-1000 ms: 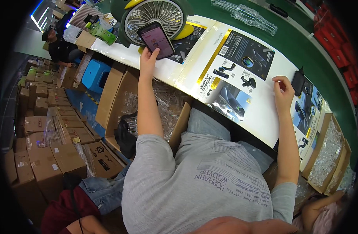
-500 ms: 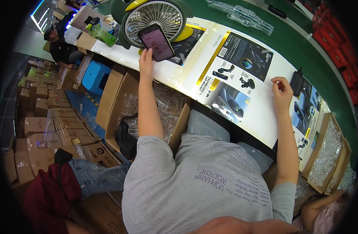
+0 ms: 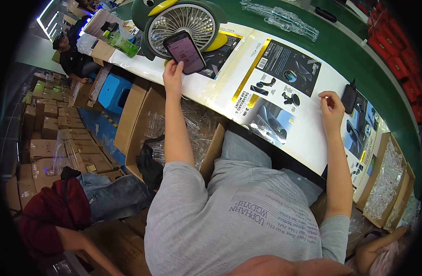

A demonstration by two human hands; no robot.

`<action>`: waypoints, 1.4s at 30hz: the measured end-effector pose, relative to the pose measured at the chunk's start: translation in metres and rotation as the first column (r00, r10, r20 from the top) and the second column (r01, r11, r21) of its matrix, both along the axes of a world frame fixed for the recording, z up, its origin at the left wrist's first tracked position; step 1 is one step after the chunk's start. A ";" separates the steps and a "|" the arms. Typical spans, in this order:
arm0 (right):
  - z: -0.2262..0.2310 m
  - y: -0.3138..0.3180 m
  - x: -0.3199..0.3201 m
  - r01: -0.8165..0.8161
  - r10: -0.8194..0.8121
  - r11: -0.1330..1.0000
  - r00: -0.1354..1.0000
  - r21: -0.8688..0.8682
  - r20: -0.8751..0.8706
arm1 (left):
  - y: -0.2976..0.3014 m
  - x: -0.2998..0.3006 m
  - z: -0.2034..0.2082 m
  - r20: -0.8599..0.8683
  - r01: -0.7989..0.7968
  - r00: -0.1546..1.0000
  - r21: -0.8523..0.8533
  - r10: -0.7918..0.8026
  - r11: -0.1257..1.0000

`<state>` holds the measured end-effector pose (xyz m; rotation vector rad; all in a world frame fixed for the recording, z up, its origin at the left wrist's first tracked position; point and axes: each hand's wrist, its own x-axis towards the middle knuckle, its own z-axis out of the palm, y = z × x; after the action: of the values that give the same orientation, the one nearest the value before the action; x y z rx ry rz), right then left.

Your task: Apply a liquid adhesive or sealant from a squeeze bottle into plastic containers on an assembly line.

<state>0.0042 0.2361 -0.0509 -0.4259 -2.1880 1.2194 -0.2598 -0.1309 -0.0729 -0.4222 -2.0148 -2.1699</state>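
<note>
At the far left of the table, my left hand (image 3: 173,79) is closed at the lower left edge of a smartphone (image 3: 185,51) with a lit pinkish screen. My thumb lies by that edge; any fingers behind the phone are hidden. Right behind it stands a green penguin-like fan (image 3: 182,24) with a round grey grille and yellow parts. My right hand (image 3: 333,109) rests on the white printed card sheet (image 3: 307,133), loosely curled, thumb and forefinger apart, holding nothing. A black box-like object (image 3: 349,98) lies just to its right.
Clear plastic pieces (image 3: 282,20) lie on the green surface beyond. A green bottle (image 3: 121,43) stands at far left. Open cartons of clear parts (image 3: 381,184) are at right and below the table's left. A person in dark red (image 3: 59,209) bends at lower left, others sit nearby.
My left thumb has shifted slightly at the phone's edge, while my right hand stays put. The person in dark red has bent further into view, with a forearm now showing.
</note>
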 end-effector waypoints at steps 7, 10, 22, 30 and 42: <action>0.000 0.000 0.000 -0.004 0.004 1.000 1.000 -0.006 0.009 | -0.005 -0.004 -0.002 0.031 0.026 0.999 0.066 -0.028 0.997; 0.000 0.001 0.000 -0.009 0.009 1.000 1.000 0.006 -0.008 | -0.004 -0.005 -0.001 0.146 -0.013 0.989 0.185 -0.014 0.983; 0.000 -0.001 0.000 0.007 -0.006 0.999 1.000 0.034 -0.015 | -0.001 -0.001 0.007 0.079 0.101 0.992 -0.064 -0.096 0.993; 0.003 -0.003 0.000 0.020 -0.020 0.999 1.000 0.029 -0.009 | -0.005 -0.002 0.006 0.120 0.071 0.989 0.099 -0.083 0.993; 0.001 -0.001 0.000 0.019 -0.019 1.000 1.000 0.019 -0.004 | 0.000 0.002 0.008 0.047 0.103 0.994 -0.004 -0.103 0.995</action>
<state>0.0038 0.2346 -0.0501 -0.4355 -2.1852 1.1877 -0.2581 -0.1309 -0.0654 -0.4922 -2.0687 -2.2532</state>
